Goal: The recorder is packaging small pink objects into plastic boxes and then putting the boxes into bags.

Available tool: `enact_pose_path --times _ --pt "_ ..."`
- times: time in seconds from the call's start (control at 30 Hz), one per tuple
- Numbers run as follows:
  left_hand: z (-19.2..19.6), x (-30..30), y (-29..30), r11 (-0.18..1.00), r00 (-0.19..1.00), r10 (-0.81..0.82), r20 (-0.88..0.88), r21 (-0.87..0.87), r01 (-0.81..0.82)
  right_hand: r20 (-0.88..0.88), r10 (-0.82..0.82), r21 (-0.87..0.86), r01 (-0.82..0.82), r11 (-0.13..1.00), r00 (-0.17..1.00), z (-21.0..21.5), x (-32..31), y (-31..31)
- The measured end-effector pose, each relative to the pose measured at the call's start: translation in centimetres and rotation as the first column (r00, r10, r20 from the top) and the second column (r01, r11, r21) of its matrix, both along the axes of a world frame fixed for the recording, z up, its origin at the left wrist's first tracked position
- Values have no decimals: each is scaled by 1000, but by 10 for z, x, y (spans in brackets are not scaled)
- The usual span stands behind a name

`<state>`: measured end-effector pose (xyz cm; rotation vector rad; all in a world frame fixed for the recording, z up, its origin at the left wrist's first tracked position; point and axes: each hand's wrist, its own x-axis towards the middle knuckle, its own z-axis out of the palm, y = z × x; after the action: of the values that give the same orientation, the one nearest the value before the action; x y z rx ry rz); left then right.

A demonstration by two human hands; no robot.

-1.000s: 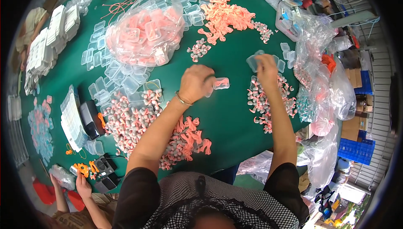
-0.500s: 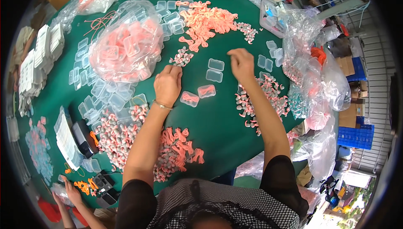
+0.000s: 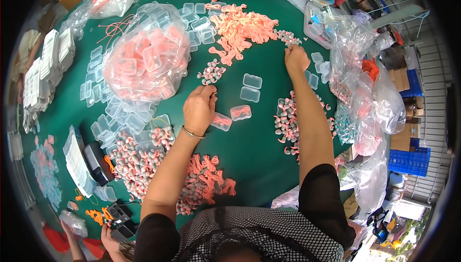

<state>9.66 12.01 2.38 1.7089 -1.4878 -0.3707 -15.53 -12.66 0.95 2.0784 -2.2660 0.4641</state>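
Note:
My left hand (image 3: 199, 108) hovers palm down over the green table (image 3: 259, 166), its fingers loosely bent, and I see nothing in it. Just right of it lie two small clear boxes with pink cord inside (image 3: 221, 121) (image 3: 240, 112). Beyond them lie two empty clear boxes (image 3: 252, 80) (image 3: 249, 94). My right hand (image 3: 296, 58) is stretched far out. Its fingertips press into a small heap of grey-pink earplugs (image 3: 287, 36), and the fingers hide whether they grip any.
A big clear bag of filled boxes (image 3: 144, 55) lies at the left among loose empty boxes (image 3: 120, 113). Pink cord piles (image 3: 242, 24) (image 3: 206, 185) and earplug heaps (image 3: 139, 159) (image 3: 288, 123) surround me. Plastic bags (image 3: 365, 84) crowd the right edge. Another person's hand (image 3: 109, 237) is at the lower left.
My left hand set down the filled box it held and now rests beside it. My right hand moved from near the boxes out to the far earplug heap.

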Motion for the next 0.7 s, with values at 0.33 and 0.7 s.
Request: enact_pose_path --times 0.33,0.7 --pt "4 -10 -5 998 966 -51 -252 16 57 531 551 -184 -546 817 645 22 10 107" --pt "-9 -46 -48 953 952 -304 -38 -11 304 277 809 -200 -792 577 519 13 21 158"
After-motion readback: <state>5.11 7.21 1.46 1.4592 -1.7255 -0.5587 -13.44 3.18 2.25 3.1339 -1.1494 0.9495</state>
